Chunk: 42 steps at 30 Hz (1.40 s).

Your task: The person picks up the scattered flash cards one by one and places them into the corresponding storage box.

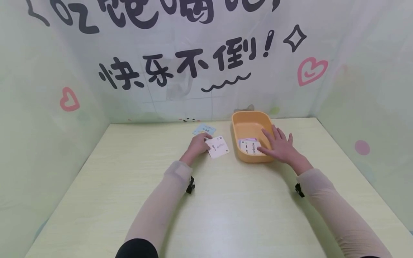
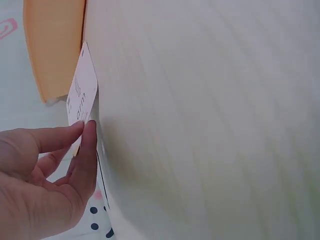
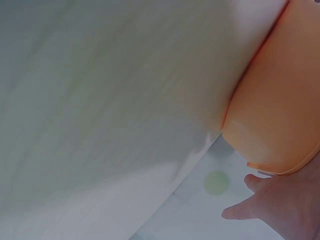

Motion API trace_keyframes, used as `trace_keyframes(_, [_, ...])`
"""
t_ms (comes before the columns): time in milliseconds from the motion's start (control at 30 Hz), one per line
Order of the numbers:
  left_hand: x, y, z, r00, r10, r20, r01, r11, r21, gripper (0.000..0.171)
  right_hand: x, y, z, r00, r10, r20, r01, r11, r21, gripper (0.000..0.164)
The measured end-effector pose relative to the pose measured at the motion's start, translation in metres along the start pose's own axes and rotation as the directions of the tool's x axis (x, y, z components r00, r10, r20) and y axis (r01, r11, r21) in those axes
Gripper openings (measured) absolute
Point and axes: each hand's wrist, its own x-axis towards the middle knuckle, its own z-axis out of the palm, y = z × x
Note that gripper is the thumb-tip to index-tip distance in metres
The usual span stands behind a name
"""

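My left hand (image 1: 197,145) pinches a white flash card (image 1: 219,147) marked "arm" between thumb and fingertips; the left wrist view shows the same card (image 2: 84,87) tilted above the table. A light blue card (image 1: 204,129) reading "pear" lies just behind that hand. To the right stands an orange plastic bin (image 1: 251,157) with several cards inside, the top one an "eyebrow" card (image 1: 249,147). Over the bin's right rim my right hand (image 1: 280,145) spreads its fingers, the thumb reaching over the top card. In the right wrist view this hand (image 3: 285,205) appears beside the bin's outer wall.
The pale wooden table (image 1: 226,208) reaches back to a printed cloth backdrop (image 1: 180,86) with black lettering and pink hearts. Cloth side walls (image 1: 371,107) border the table at left and right. The bin stands near the back edge.
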Motion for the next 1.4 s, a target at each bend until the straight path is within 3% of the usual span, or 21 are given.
trace_keyframes(367, [0.000, -0.007, -0.011, 0.999, -0.027, -0.019, 0.024, 0.987, -0.157, 0.049, 0.000, -0.001, -0.001, 1.000, 0.001, 0.000, -0.001, 1.000, -0.001, 0.085])
trace_keyframes(600, [-0.003, 0.001, -0.018, 0.999, -0.028, -0.024, 0.020, 0.951, -0.310, 0.049, 0.000, 0.000, 0.000, 1.000, 0.004, 0.005, -0.004, 1.000, 0.001, 0.085])
trace_keyframes(833, [-0.005, 0.012, -0.023, 0.998, 0.004, -0.057, -0.027, 0.916, -0.400, 0.043, 0.001, 0.000, 0.000, 1.000, 0.004, 0.001, -0.004, 1.000, 0.005, 0.085])
trace_keyframes(1033, [-0.006, 0.023, -0.026, 0.995, 0.049, -0.090, -0.082, 0.910, -0.406, 0.044, 0.000, -0.001, -0.001, 1.000, 0.004, 0.001, -0.004, 1.000, 0.003, 0.085])
trace_keyframes(1267, [-0.007, 0.034, -0.029, 0.994, 0.066, -0.087, -0.095, 0.915, -0.391, 0.045, 0.001, -0.001, -0.001, 1.000, 0.007, 0.005, -0.007, 1.000, 0.000, 0.084])
trace_keyframes(1400, [-0.008, 0.041, -0.030, 0.994, 0.083, -0.076, -0.107, 0.903, -0.417, 0.046, 0.001, -0.001, -0.001, 1.000, 0.006, 0.005, -0.006, 1.000, -0.001, 0.084])
